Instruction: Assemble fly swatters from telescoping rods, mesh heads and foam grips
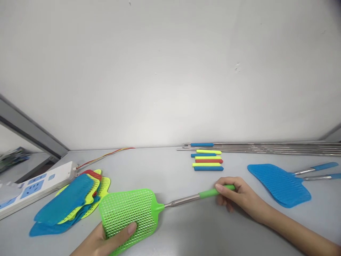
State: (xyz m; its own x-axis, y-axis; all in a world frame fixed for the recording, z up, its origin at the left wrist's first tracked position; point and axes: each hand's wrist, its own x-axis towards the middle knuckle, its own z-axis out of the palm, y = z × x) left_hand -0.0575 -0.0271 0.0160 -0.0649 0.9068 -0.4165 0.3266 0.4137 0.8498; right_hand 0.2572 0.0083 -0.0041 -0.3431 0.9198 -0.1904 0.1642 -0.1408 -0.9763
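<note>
Probably light and flexible, green swatter (159,208) suits my left hand (106,242) pinching mesh (130,206), right hand (237,195) closed around handle (209,193).

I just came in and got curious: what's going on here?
A person holds a green fly swatter in both hands: the left hand at its mesh head, the right hand at its green handle. Two blue swatters lie at right, a pile of swatter heads at left; coloured sleeves and metal rods lie toward the wall.
</note>
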